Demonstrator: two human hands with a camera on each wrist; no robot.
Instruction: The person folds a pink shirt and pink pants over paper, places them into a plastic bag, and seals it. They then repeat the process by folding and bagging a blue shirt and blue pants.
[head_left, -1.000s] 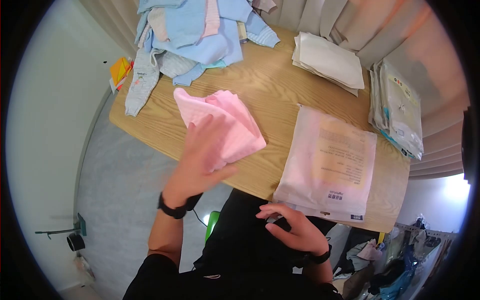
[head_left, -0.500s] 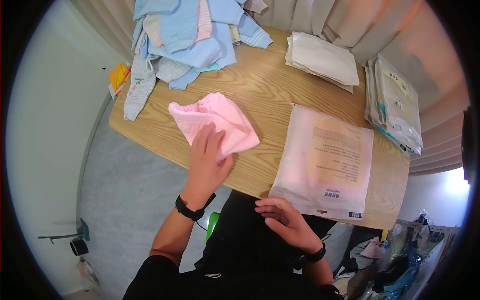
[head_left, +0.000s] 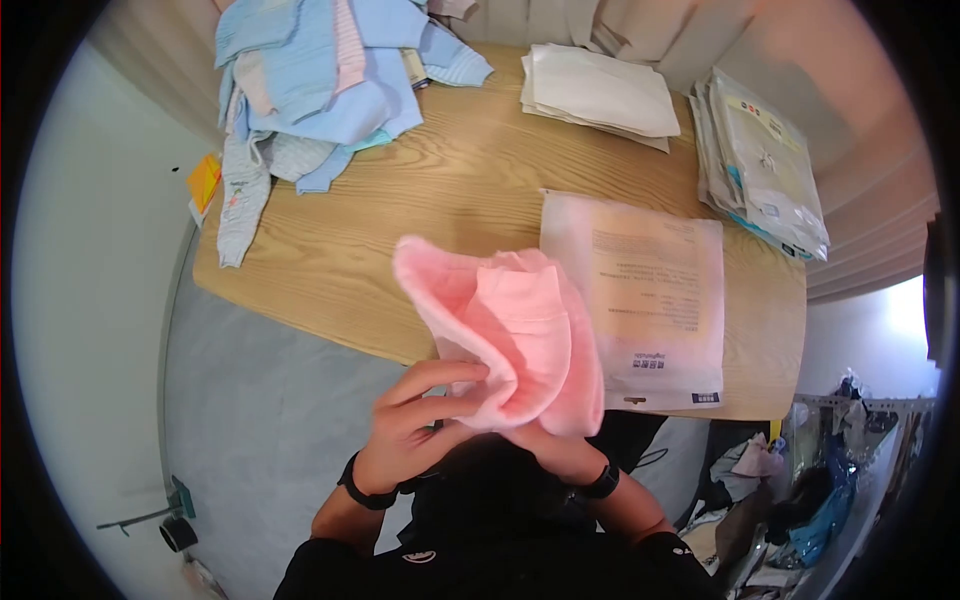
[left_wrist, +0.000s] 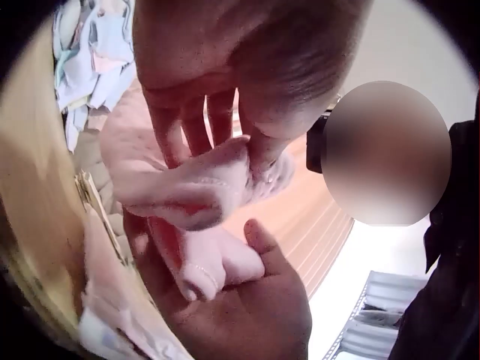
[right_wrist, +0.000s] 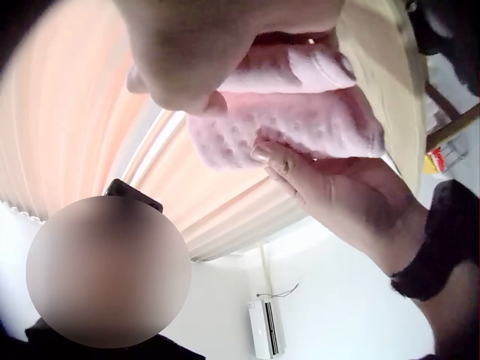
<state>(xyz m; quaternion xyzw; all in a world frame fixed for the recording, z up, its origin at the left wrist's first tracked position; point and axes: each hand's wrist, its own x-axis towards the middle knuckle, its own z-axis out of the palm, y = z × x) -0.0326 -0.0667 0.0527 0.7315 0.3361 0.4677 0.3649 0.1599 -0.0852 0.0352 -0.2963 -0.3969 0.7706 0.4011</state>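
A folded pink garment (head_left: 525,340) is held up in front of the body, its folds parted at the top. My left hand (head_left: 415,420) pinches its near left edge between thumb and fingers; the left wrist view shows this hand (left_wrist: 247,75) above the pink cloth (left_wrist: 195,191). My right hand (head_left: 560,452) holds the garment from below, its fingers mostly hidden behind the cloth. In the left wrist view the cloth lies against the palm of the right hand (left_wrist: 240,319). The right wrist view shows the left thumb pressed on the quilted pink fabric (right_wrist: 277,124).
A flat printed bag (head_left: 650,300) lies on the wooden table (head_left: 450,190), right of the garment. Blue, grey and pink clothes (head_left: 310,90) are heaped at the back left. White sheets (head_left: 600,95) and a stack of bagged items (head_left: 765,165) are at the back right.
The garment has come up off the table, nearer the body and to the right. The left hand now pinches it, and the right hand has moved from the table's edge to under it.
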